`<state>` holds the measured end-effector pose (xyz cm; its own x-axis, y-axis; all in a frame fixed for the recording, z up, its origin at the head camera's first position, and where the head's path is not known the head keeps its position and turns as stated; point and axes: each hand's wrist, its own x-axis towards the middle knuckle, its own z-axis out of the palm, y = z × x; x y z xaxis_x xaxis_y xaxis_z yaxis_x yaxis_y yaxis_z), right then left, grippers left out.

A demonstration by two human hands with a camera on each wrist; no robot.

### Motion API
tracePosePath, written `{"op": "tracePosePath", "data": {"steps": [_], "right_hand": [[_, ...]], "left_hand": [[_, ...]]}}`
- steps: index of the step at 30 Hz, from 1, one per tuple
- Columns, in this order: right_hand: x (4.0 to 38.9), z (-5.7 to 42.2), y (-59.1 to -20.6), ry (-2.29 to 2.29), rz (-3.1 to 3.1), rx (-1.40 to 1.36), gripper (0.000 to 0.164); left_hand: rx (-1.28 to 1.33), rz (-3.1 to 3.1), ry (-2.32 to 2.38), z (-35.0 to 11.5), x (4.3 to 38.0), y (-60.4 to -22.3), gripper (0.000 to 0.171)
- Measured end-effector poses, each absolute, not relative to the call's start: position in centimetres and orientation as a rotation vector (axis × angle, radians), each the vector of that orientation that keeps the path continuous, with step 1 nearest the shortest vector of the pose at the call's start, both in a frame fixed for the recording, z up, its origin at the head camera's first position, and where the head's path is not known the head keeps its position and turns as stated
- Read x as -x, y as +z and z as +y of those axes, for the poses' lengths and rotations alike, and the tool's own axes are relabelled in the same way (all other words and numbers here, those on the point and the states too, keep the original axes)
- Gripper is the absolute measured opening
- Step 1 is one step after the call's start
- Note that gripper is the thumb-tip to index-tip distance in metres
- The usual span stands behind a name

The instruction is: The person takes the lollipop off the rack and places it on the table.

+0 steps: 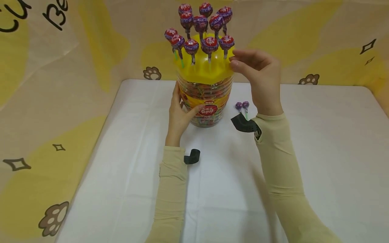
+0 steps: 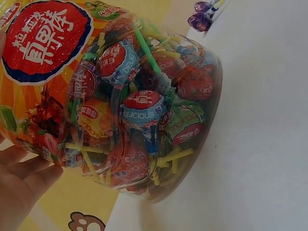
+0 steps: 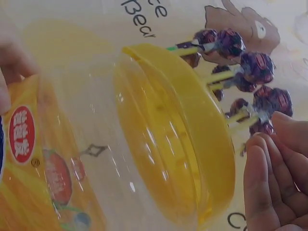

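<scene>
A clear plastic candy jar (image 1: 204,111) with an orange label and a yellow lid (image 1: 203,72) stands on the table. Wrapped lollipops fill it, visible through its wall in the left wrist view. Several red-and-purple lollipops (image 1: 209,45) stick up from holes in the lid. My left hand (image 1: 179,114) grips the jar's left side, thumb across the label. Beside the lid's right edge is my right hand (image 1: 261,76), fingers loosely bent and fingertips close to the rightmost lollipop (image 1: 226,42). Nothing shows between its thumb and fingers.
Two purple lollipops (image 1: 242,105) lie on the white tabletop (image 1: 127,162), right of the jar. A patterned yellow-and-beige backdrop (image 1: 288,37) rises behind the table and along its left side. Black camera mounts (image 1: 192,157) stick out from both sleeves.
</scene>
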<state>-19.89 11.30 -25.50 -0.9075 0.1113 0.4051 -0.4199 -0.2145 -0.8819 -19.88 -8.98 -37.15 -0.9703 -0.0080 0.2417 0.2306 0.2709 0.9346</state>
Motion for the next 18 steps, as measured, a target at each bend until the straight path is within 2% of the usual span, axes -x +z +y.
{"op": "tracePosePath", "data": {"steps": [8,18], "right_hand": [[19.8,10.0,-25.1,1.995,-1.77,-0.43,0.016],[20.2,9.6,-24.8,2.045,-1.791,-0.331,0.015]], "left_hand": [[0.205,-2.343,-1.765,-9.0,19.6,-37.1,0.098],[0.206,-2.347,-1.759,-9.0,19.8,-37.1,0.099]]}}
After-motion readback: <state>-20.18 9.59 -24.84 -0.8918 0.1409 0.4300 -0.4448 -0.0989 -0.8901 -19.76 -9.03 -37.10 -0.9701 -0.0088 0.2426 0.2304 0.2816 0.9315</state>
